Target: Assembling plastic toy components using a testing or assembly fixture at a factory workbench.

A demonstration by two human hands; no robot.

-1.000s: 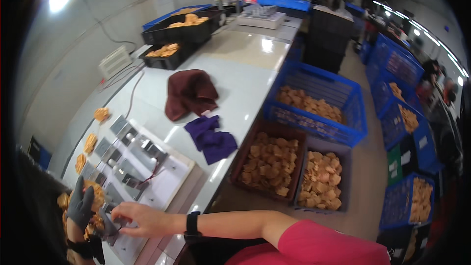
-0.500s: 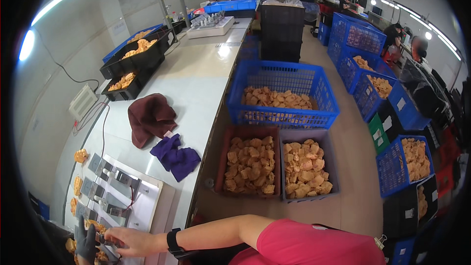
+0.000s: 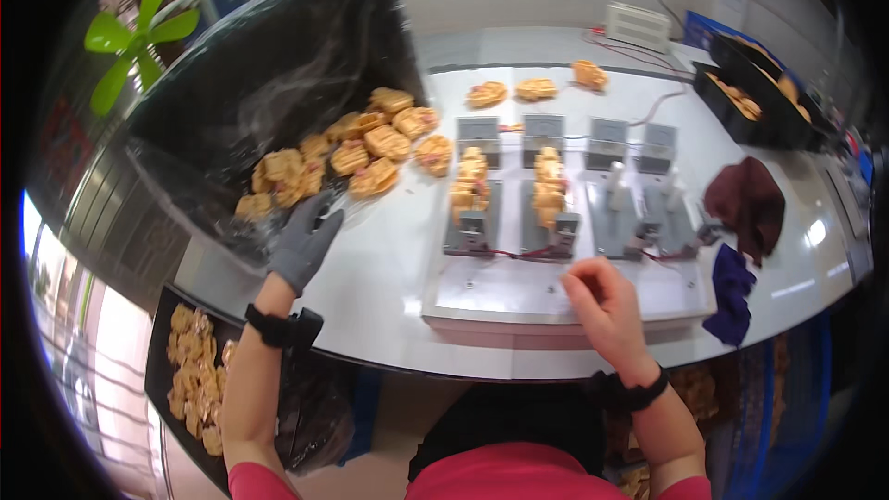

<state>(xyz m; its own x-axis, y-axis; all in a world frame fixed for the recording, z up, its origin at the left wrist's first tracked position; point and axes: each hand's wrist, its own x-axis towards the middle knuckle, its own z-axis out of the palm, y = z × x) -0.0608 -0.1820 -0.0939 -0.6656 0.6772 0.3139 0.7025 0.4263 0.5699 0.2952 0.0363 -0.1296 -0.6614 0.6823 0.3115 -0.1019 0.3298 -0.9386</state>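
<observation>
Grey-gloved, the left hand (image 3: 304, 243) spreads its fingers, seemingly empty, beside the loose pile (image 3: 387, 143) at left; the right hand (image 3: 607, 313), half open, shows nothing held, near the board (image 3: 500, 298). Two left stations (image 3: 544, 128) carry pieces (image 3: 550, 187); two right ones have none.

the white table (image 3: 380, 292) carries a 4-station fixture (image 3: 500, 294), 3 yellow pieces (image 3: 535, 88) behind it, and 2 cloths (image 3: 746, 208).
</observation>
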